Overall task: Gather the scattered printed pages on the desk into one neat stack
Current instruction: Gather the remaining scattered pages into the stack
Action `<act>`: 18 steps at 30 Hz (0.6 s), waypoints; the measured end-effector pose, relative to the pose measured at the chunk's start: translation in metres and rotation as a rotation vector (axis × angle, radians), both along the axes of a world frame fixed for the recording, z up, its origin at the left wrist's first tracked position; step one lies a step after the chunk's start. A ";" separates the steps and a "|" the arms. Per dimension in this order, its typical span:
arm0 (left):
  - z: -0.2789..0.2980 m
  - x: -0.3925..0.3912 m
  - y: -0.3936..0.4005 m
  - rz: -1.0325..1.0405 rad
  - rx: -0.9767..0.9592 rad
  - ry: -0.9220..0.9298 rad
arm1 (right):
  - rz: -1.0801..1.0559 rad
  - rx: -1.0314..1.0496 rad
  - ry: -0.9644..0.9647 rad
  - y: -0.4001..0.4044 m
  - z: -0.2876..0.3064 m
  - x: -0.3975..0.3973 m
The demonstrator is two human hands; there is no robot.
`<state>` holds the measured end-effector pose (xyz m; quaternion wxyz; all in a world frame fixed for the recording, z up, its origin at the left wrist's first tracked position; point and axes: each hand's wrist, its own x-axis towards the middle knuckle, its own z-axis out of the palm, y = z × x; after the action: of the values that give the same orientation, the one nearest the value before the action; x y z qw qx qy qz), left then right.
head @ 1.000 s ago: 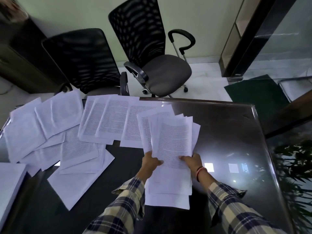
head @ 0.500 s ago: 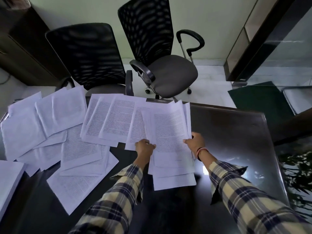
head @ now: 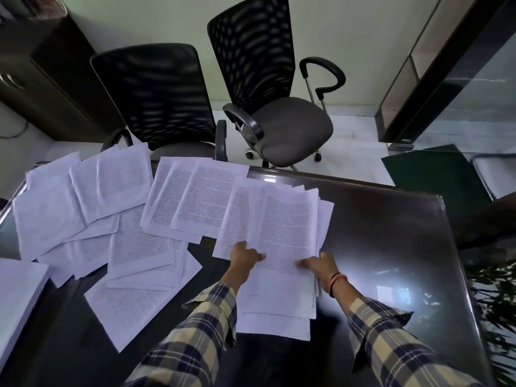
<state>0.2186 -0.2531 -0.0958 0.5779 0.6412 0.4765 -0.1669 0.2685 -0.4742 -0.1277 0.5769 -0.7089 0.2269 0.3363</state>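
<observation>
A loose bundle of printed pages (head: 284, 227) lies fanned at the middle of the dark glossy desk (head: 391, 233). My left hand (head: 244, 256) grips its left edge, thumb on the top sheet. My right hand (head: 318, 265), with a red thread on the wrist, grips the right edge. Several more printed pages (head: 192, 202) lie overlapping to the left, some reaching the desk's far edge. Others (head: 47, 210) are spread at the far left. One large sheet (head: 134, 300) lies askew near my left sleeve.
A thick white paper stack (head: 16, 297) sits at the desk's left front edge. Two black mesh office chairs (head: 159, 99) (head: 279, 118) stand beyond the far edge. A dark cabinet (head: 42, 74) is at the back left, a green plant (head: 497, 303) at the right.
Both hands have pulled the bundle back toward me from the far pages, and the bundle's sheets now fan out more at the top right.
</observation>
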 end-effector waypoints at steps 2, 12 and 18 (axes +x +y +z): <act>0.007 -0.016 0.005 0.009 -0.033 -0.070 | -0.023 0.046 -0.055 -0.004 0.010 -0.014; 0.095 -0.075 0.085 -0.050 -0.014 -0.468 | 0.137 0.118 -0.485 0.049 0.108 -0.046; 0.133 -0.097 0.149 -0.059 0.029 -0.697 | 0.127 0.168 -0.616 0.115 0.136 -0.072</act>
<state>0.1214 -0.1038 0.0372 0.6915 0.6814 0.2341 0.0521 0.1966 -0.3596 0.0083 0.6528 -0.7399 -0.0315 0.1591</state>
